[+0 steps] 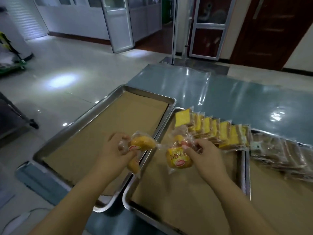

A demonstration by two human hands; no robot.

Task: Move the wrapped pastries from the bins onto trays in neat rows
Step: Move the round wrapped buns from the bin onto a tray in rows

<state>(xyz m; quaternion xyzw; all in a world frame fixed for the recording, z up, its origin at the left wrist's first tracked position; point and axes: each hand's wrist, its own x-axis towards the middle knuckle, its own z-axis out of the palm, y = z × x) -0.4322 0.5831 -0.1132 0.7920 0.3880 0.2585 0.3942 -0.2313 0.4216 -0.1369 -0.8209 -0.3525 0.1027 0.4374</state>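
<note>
The left hand grips wrapped pastries over the left tray. The right hand pinches another pastry above the middle tray. Farther back, a row of packets leans across that tray's far end on the tabletop.

Two bare arms reach forward, the left forearm and the right forearm angling in toward each other. The left hand has its back turned up and its fingers curled round a wrapped pastry. The right hand, also back up, pinches the top of a second wrapped pastry with thumb and fingertips. The hands are near each other, not touching.
</note>
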